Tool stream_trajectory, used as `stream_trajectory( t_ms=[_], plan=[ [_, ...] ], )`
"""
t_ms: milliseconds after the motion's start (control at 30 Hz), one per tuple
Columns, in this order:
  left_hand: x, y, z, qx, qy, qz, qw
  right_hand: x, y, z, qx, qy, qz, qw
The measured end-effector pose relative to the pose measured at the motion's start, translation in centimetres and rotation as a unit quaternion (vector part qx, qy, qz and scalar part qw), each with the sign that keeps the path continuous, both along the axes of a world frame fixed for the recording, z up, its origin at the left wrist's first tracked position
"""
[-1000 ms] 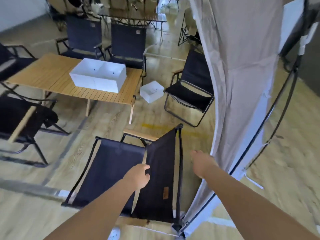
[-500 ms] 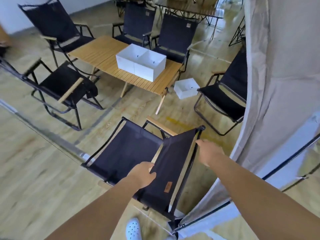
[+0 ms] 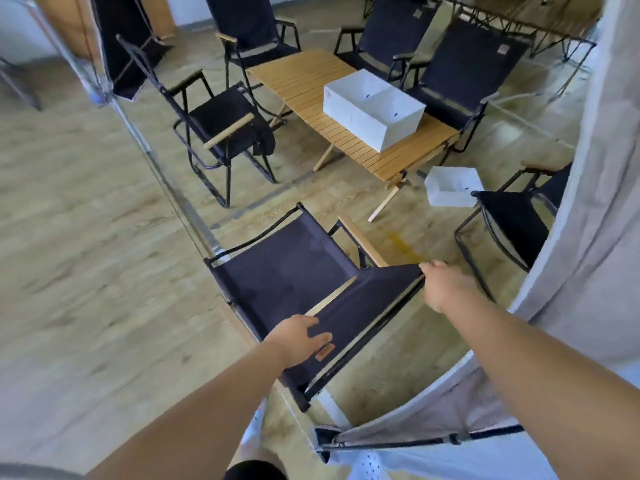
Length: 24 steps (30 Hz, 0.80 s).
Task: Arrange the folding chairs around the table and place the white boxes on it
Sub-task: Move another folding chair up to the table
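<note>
A black folding chair [image 3: 287,268] with wooden armrests stands in front of me, its backrest towards me. My left hand [image 3: 298,337] rests on the top of the backrest, fingers spread on the fabric. My right hand [image 3: 441,284] grips the backrest's right corner. Beyond it is the slatted wooden table [image 3: 304,77] with a white open box [image 3: 374,110] on it. Another white box [image 3: 453,185] lies on the floor by the table's near right leg. Black chairs stand around the table: one on the left [image 3: 221,123], one at the far end [image 3: 252,26], two behind [image 3: 460,64], one on the right [image 3: 516,216].
A pale grey tent wall [image 3: 595,202] with black poles rises close on my right and wraps round below my arms. A metal pole [image 3: 149,150] slants across the floor on the left. Another table frame [image 3: 519,26] stands at the back right. The floor is light wood.
My view has swung left and the chair has turned with it. My right hand has closed on the backrest's right corner; my left hand has slid onto the backrest top.
</note>
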State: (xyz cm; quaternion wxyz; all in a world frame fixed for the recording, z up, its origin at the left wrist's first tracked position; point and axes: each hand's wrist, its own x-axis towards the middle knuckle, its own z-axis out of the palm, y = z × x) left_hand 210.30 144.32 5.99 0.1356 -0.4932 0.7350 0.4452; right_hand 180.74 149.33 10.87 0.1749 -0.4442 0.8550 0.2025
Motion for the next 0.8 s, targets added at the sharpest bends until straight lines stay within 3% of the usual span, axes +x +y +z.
stream_trajectory(
  t_ms=[167,633,800],
  plan=[
    [-1.5,5.6,-1.3,0.06,0.004,0.062,0.996,-2.3,0.2,-1.3,0.039,0.0,0.053,0.998],
    [-3.2,9.5,-5.0,-0.048,-0.186,-0.029,0.981,-4.1,-1.8,-6.4,0.115,0.008,0.175,0.978],
    [-2.3,9.5,-5.2,-0.061,-0.196,-0.031,0.978,-4.1,-1.8,-6.8,0.151,0.021,0.207,0.966]
  ],
)
